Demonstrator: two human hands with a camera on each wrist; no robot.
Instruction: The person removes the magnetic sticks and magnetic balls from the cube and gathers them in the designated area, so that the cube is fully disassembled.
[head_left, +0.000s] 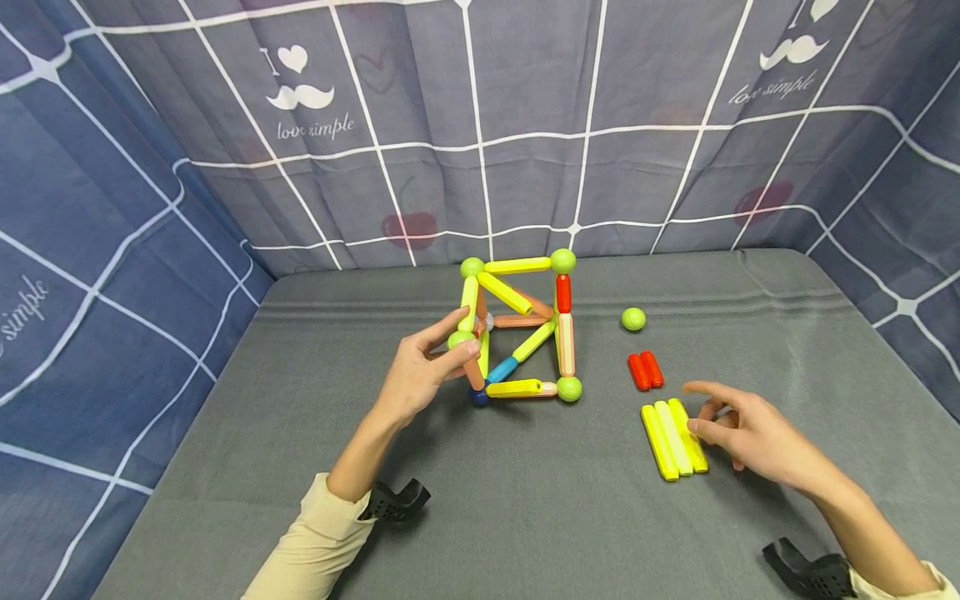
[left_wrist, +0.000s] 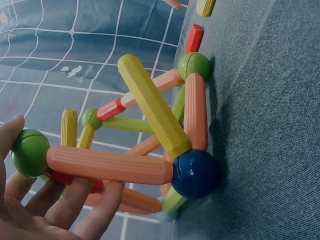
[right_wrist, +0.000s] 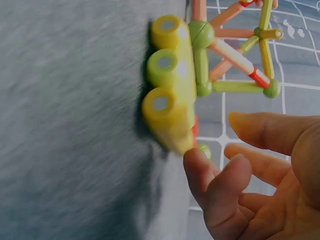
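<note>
Gripping a green ball [left_wrist: 31, 153] between thumb and fingers, the left hand [head_left: 420, 371] was between eight and nine o'clock of a frame [head_left: 521, 321] of balls and sticks. The frame stood on the grey cloth [head_left: 495, 500], near the middle of the head view (noon being the patterned curtain [head_left: 525, 183] behind it). From the gripped ball a peach stick [left_wrist: 110, 166] ran down to a navy ball [head_left: 479, 395] at the frame's seven o'clock corner. Joined to that navy ball, too, was a yellow stick [left_wrist: 152, 105] with its other end free, while a blue stick [head_left: 503, 369] slanted away from it toward two o'clock. More green balls sat at the frame's eleven, one and five o'clock corners, and a red stick [head_left: 564, 293] hung below the one o'clock ball.

At three o'clock, apart from the frame, lay a loose green ball [head_left: 633, 319]. Two short red pieces [head_left: 640, 372] lay between three and four o'clock, and three yellow sticks [head_left: 672, 437] lay side by side at four.

Just beyond those sticks was the right hand [head_left: 750, 437], thumb and fingers apart and loosely bent; I could not tell whether a fingertip touched the nearest stick. The two hands were well apart.
</note>
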